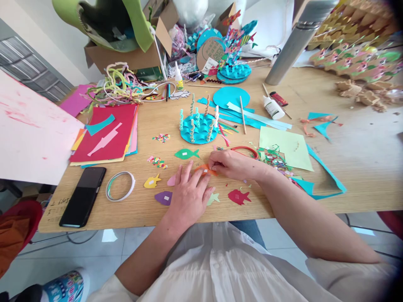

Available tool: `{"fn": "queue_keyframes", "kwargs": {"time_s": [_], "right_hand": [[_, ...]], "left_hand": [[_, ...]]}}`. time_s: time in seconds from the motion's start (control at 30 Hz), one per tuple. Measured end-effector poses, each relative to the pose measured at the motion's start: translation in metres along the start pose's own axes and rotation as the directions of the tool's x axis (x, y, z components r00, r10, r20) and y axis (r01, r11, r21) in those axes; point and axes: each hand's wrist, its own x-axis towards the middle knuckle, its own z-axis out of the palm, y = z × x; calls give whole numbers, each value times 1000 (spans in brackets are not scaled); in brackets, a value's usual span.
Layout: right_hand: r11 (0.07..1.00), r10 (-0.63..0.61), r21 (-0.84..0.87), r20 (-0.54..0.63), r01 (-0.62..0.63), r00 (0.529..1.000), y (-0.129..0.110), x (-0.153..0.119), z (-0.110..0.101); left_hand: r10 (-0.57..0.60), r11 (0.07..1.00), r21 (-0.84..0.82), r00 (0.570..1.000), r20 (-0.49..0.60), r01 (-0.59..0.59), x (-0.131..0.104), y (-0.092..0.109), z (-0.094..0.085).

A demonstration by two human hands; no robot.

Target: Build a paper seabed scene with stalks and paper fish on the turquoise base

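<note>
On the wooden table, an orange paper fish (206,168) with a small white square lies under my fingertips. My left hand (189,191) rests flat with fingers spread, touching its near side and partly covering a pink paper piece (171,180). My right hand (225,163) is pinched at the orange fish's right end. Around them lie a green fish (187,154), a yellow fish (152,181), a purple fish (163,197), a pale green fish (213,199) and a red fish (239,196). Behind stands a blue round base (199,129) with several coiled stems.
A phone (82,197) and a tape roll (120,186) lie at left, beside coloured paper sheets (110,134). Glue (273,108), blue strips (258,115) and a grey flask (299,42) are farther back. Paper scraps (273,156) and a light green sheet (286,147) lie right.
</note>
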Motion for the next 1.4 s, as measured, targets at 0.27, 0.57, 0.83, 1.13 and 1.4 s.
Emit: {"fn": "queue_keyframes", "kwargs": {"time_s": [0.27,0.57,0.83,1.13,1.4], "right_hand": [[1000,16,-14,21,-15,1000,-3,0,-1],[999,22,-31,27,-21,999,-1,1,0],[999,20,-31,22,-20,1000,1,1,1],[1000,-2,-17,-2,2,1000,3,2,2],[1000,13,-20,-4,-13,1000,0,2,1]], "left_hand": [[-2,1000,-2,1000,17,2,0,1,-2],[-1,1000,10,1000,12,1,1,2,-1],[-4,1000,15,1000,18,4,1,2,-2],[1,1000,20,1000,24,-1,2,2,-4],[-11,1000,17,999,38,10,2,3,-4]]}}
